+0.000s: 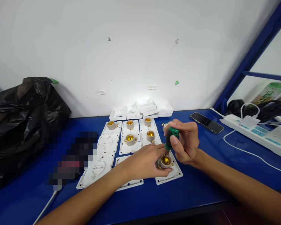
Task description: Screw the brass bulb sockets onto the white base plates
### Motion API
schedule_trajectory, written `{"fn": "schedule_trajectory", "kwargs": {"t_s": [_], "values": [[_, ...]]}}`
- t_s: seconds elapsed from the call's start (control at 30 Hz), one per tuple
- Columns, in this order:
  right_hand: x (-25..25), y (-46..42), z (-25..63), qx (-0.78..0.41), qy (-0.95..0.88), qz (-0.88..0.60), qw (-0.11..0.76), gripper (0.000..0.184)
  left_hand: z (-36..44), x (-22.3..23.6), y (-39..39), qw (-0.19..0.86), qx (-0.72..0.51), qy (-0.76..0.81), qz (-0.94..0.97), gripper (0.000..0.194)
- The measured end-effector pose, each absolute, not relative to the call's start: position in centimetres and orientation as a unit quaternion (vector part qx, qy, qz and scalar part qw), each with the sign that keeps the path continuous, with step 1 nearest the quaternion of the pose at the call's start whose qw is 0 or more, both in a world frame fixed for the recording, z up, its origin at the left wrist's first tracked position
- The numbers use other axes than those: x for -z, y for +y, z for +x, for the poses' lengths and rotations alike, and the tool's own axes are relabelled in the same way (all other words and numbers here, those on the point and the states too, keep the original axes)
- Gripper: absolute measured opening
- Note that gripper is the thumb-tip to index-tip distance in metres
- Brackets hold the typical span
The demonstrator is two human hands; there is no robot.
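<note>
My right hand (188, 142) is wrapped round the green-and-black handle of a screwdriver (170, 137). Its shaft points down to a round lamp socket (165, 161) with a brass-coloured threaded inside; the tip is hard to make out. My left hand (146, 161) grips this socket from the left, thumb at the near side and fingers at the far side. Under the socket lies a square white plate (174, 175). Another lamp socket (165, 125) is partly hidden behind my right hand. My left forearm covers much of a bare white plate (131, 185).
Several white plates, some with sockets (130, 139), lie in rows at centre. White covers (142, 109) are stacked against the wall. A phone (206, 122) and power strip (259, 131) with cables lie right. At left are a black plastic bag (30, 115) and a pixelated object (75, 162).
</note>
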State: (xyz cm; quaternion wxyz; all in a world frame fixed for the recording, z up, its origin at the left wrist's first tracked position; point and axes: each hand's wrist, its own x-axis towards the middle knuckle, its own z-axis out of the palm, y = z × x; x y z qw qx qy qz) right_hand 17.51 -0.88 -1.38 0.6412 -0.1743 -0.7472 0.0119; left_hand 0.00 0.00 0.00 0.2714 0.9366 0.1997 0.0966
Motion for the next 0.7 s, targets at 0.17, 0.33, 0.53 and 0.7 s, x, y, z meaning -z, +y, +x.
{"fn": "schedule_trajectory", "kwargs": {"t_s": [0.17, 0.33, 0.53, 0.7], "values": [[0.4, -2.2, 17.5, 0.002, -0.755, -0.194, 0.626, 0.055, 0.0, -0.4, -0.1, 0.284, -0.095, 0.214, 0.93, 0.028], [0.2, -2.6, 17.4, -0.023, -0.772, -0.184, 0.607, 0.057, 0.1, -0.7, -0.1, 0.322, -0.087, 0.213, 0.918, 0.021], [0.2, -2.9, 17.4, -0.07, -0.768, -0.213, 0.599, 0.051, 0.0, -0.4, 0.0, 0.314, -0.088, 0.208, 0.922, 0.019], [0.5, -2.6, 17.2, -0.077, -0.76, -0.207, 0.612, 0.054, -0.1, -0.1, 0.0, 0.291, -0.103, 0.209, 0.928, 0.024]]}}
